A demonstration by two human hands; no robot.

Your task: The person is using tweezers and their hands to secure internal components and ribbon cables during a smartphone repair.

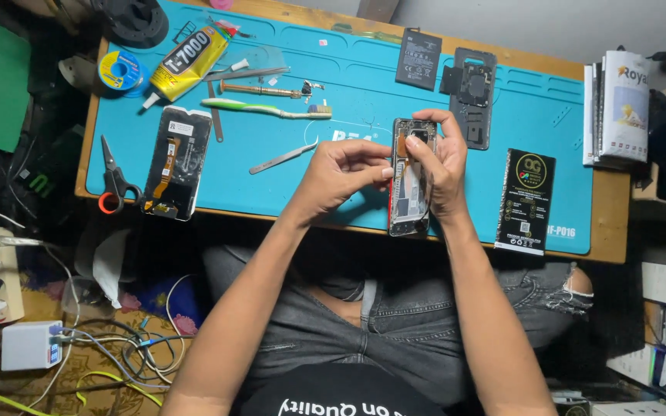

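Both hands grip the opened phone [412, 179] near the blue mat's [348, 69] front edge: left hand [346, 173] pinching, right hand [442, 158] clasping. A black package [526, 202] lies just right; bare mat lies left.

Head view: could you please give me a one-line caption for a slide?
Both hands, left and right, work on an opened phone over a blue mat.

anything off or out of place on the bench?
Mostly normal repair clutter. The opened phone in both hands overhangs the blue mat's front edge, and so does the black box on its right.
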